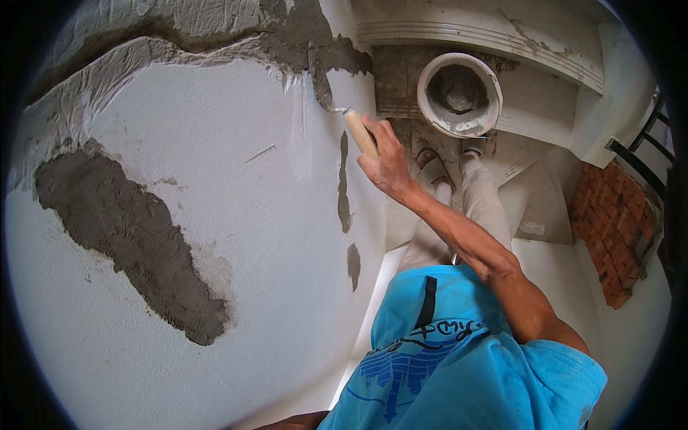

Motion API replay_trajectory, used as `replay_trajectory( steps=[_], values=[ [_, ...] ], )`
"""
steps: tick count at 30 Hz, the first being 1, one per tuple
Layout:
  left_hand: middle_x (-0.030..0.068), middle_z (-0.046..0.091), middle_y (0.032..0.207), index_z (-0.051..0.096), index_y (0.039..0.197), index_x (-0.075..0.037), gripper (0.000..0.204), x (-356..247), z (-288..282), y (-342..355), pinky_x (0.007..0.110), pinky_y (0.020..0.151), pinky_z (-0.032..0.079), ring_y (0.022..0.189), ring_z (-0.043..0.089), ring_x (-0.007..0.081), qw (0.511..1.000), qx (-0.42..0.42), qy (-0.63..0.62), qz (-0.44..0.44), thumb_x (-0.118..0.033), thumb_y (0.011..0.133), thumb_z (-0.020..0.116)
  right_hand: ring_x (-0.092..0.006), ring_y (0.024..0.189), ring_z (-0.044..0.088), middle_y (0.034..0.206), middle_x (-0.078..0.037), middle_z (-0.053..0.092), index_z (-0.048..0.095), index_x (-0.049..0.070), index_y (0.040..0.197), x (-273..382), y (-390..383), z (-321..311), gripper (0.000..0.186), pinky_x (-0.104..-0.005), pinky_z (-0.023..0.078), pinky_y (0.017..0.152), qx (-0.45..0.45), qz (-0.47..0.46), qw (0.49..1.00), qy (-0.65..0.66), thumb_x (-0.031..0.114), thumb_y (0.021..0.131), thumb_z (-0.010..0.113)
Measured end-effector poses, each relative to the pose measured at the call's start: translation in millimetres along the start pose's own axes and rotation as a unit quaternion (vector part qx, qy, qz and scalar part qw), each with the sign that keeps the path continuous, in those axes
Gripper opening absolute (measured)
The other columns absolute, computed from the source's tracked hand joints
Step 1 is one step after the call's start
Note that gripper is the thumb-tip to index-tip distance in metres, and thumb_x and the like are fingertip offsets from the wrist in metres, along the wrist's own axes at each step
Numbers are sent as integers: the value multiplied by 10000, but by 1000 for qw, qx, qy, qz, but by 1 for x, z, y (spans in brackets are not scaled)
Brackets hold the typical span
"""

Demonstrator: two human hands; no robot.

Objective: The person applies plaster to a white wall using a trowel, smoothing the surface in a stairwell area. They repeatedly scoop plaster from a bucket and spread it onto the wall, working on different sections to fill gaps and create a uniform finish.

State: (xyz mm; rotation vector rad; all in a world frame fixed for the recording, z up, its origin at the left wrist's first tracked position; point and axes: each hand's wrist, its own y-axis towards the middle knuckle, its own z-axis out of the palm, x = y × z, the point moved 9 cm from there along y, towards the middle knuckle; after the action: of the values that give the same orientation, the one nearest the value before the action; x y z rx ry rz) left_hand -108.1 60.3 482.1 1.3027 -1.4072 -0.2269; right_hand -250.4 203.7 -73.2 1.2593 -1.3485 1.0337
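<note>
My right hand [387, 161] grips the wooden handle of a trowel [358, 132]. The blade tip presses against a strip of wet grey mortar [321, 79] on the white wall [215, 215]. A white bucket [459, 93] with grey mortar in it stands on the floor just beyond my feet. My left hand is hidden; only a bit of forearm [297, 421] shows at the lower edge.
A large patch of grey mortar [136, 236] fills a break in the wall at left, with smaller patches [345, 186] near the corner. Exposed red bricks [616, 229] sit at right beside a black railing [648, 140]. White steps [502, 32] lie ahead.
</note>
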Motion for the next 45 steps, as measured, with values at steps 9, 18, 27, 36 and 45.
replay_trajectory(
  steps=[9, 18, 27, 36, 45],
  values=[
    [260, 446, 1438, 442, 1406, 106, 764, -4, 0, -1, 514, 1131, 336, 1368, 407, 354, 1000, -14, 5, -8, -486, 968, 648, -386, 930, 607, 1091, -185, 549, 523, 13, 1335, -28, -9, -14, 630, -449, 517, 808, -21, 56, 998, -3, 3, 711, 611],
    [240, 454, 1428, 436, 1411, 99, 738, -3, 1, 0, 490, 1122, 350, 1350, 419, 338, 1000, -3, 21, -14, -453, 973, 656, -379, 962, 595, 1090, -183, 531, 503, 6, 1336, -48, 7, 5, 624, -460, 519, 816, -26, 66, 997, -40, 22, 721, 602],
    [211, 445, 1445, 418, 1440, 71, 803, 2, 2, -3, 453, 1078, 402, 1347, 422, 317, 1000, -5, 2, -27, -499, 940, 684, -369, 984, 596, 1131, -186, 524, 486, -6, 1366, -50, 13, 25, 630, -449, 516, 843, -25, 112, 993, -30, 35, 748, 602],
    [203, 439, 1447, 424, 1440, 58, 797, -2, 2, -2, 457, 1067, 413, 1351, 420, 318, 999, -5, -7, -35, -489, 932, 702, -347, 925, 589, 1074, -183, 504, 470, -19, 1404, -52, 15, 30, 699, -429, 540, 791, -12, 82, 995, -51, 30, 730, 649],
    [224, 435, 1449, 454, 1413, 64, 775, -6, 2, 0, 527, 1139, 340, 1375, 402, 342, 999, -6, 25, -25, -510, 944, 677, -350, 922, 585, 1038, -183, 534, 488, -27, 1398, -43, 10, 22, 691, -432, 527, 785, -5, 70, 997, -18, -14, 724, 642]
  ],
)
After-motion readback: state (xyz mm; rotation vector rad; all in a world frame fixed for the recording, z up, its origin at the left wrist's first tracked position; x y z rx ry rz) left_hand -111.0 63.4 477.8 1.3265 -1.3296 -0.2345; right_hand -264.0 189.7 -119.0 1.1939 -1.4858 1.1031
